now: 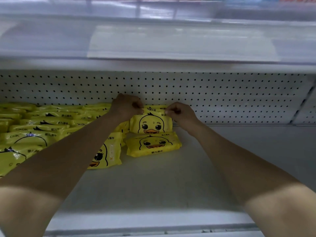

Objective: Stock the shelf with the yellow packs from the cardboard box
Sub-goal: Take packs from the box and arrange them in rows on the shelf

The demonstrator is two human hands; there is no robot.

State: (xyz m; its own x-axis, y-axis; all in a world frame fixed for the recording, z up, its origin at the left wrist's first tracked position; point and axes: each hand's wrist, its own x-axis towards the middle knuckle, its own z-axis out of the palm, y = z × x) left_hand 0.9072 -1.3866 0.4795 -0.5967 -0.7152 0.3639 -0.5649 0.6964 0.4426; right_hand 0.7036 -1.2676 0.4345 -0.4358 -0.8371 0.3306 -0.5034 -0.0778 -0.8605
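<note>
Two hands reach into the shelf (171, 185), each on a bare forearm that comes up from a lower corner of the view and angles inward. Between them stands one upright pack (151, 124), yellow with a duck face on its front, at the back of the shelf close to the pegboard wall (222, 93). A strip of one more yellow pack shows just behind its top edge. One flat pack (153, 145) lies face up directly in front of the upright one, right at its base. One half-hidden pack (107, 151) lies to the left of that, partly covered by the left forearm. Farther left the stacked packs (34, 127) fill the shelf in overlapping rows. They overlap too much for an exact count, but at least a dozen show. One upper shelf (171, 40) hangs overhead, blurred.

The left hand (126, 106) is turned knuckles up with its fingers curled, and it pinches the top left corner of the upright pack. The right hand (181, 113) mirrors it, knuckles up and fingers curled, and pinches the top right corner. Both grips are narrow, closed on the thin upper seam, and both arms are stretched nearly straight
</note>
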